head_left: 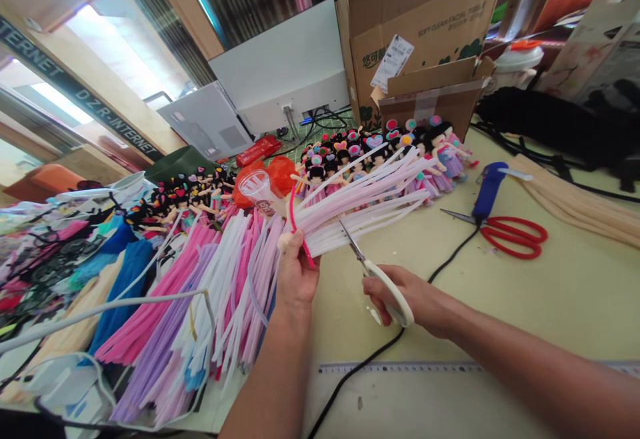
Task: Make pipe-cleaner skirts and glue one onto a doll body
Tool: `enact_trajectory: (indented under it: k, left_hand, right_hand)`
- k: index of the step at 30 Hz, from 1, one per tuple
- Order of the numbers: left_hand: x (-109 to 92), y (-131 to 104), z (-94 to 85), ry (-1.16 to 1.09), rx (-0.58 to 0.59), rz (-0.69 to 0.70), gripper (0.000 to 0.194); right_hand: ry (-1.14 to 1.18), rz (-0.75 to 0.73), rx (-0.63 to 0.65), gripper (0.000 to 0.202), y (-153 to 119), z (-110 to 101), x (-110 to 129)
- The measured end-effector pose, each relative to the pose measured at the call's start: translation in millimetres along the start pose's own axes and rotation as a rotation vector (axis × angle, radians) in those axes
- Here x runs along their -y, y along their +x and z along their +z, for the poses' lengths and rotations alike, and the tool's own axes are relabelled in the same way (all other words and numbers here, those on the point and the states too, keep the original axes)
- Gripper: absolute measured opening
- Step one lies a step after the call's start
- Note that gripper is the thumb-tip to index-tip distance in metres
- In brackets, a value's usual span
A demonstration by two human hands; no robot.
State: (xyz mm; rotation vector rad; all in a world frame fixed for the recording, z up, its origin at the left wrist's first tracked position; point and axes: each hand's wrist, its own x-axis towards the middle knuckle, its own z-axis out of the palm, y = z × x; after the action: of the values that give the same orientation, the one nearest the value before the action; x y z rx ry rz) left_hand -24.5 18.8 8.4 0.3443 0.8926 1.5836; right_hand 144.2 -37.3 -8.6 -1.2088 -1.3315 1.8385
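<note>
My left hand is closed round the near end of a bundle of pale pink and white pipe cleaners, which fan out to the right. A bright pink pipe cleaner crosses the bundle beside my fingers. In my right hand is a pair of white-handled scissors. Their blades point up and left, at the lower edge of the bundle; whether they touch it I cannot tell. Behind the bundle stand many small black-haired dolls in pink and purple skirts.
Red-handled scissors and a blue-handled glue gun with a black cord lie at right. Pink, purple and white pipe cleaners cover the left. A ruler runs along the front. A monitor and cardboard box stand behind.
</note>
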Motion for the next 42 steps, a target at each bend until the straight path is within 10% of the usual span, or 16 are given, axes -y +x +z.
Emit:
enact_trajectory:
  k: [42]
  left_hand:
    - [2.3,-2.1,2.6,0.003,-0.003,-0.046,0.029]
  right_hand:
    - [0.050,0.015,0.043,0.054,-0.3,-5.9,1.9]
